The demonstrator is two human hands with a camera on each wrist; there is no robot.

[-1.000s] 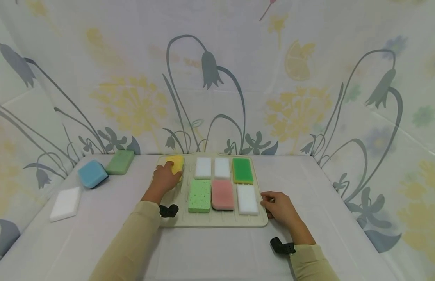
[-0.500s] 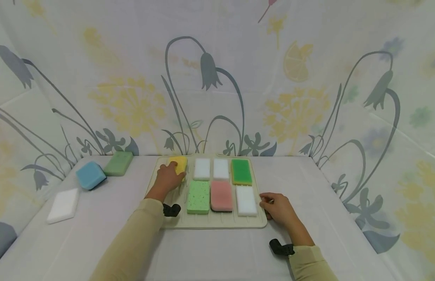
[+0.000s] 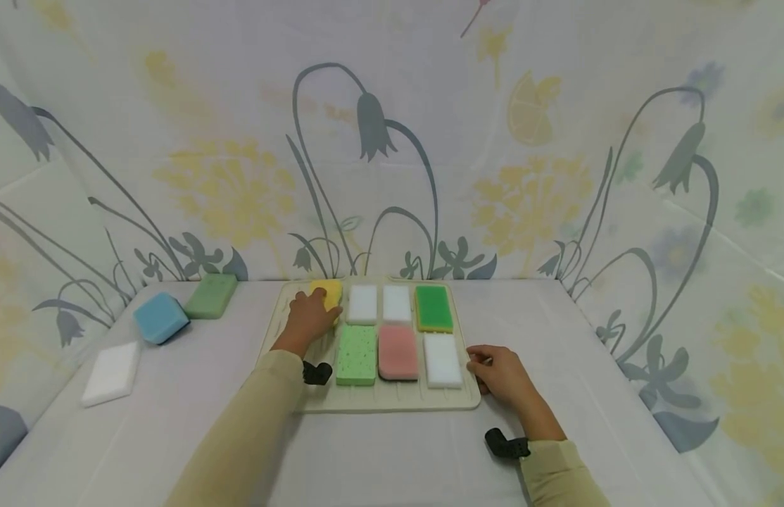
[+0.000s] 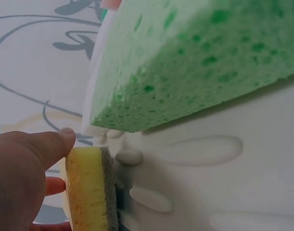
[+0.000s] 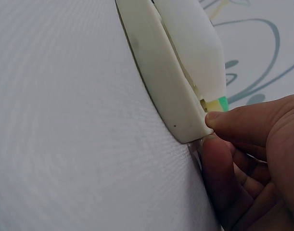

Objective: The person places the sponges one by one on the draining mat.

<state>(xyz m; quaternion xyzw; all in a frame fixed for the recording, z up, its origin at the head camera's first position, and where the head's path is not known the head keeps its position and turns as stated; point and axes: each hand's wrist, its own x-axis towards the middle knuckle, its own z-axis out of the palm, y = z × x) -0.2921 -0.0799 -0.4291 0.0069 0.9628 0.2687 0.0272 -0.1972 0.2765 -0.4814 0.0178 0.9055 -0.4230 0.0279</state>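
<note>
My left hand [image 3: 308, 318] grips a yellow sponge [image 3: 329, 293] at the tray's back left corner. In the left wrist view, thumb and fingers hold that sponge by its edges, its grey scouring layer facing the tray. A speckled light green sponge [image 4: 209, 67] looms close by there. At the tray's right edge, my right hand [image 3: 502, 375] pinches the rim of the cream tray [image 5: 161, 82] between thumb and finger. On the tray, two white sponges [image 3: 363, 304] and a green-topped sponge [image 3: 433, 308] fill the back row; a pink sponge [image 3: 398, 352] and another white sponge [image 3: 443, 360] lie in front.
Left of the tray, a blue sponge [image 3: 160, 318], a dull green sponge [image 3: 211, 296] and a white sponge [image 3: 111, 373] lie on the white-covered table [image 3: 379, 458]. A flower-printed cloth [image 3: 392, 190] rises right behind the table's back edge.
My left hand has slid the yellow sponge a little to the right across the tray, closer to the white sponges. My right hand has stayed at the tray's rim.
</note>
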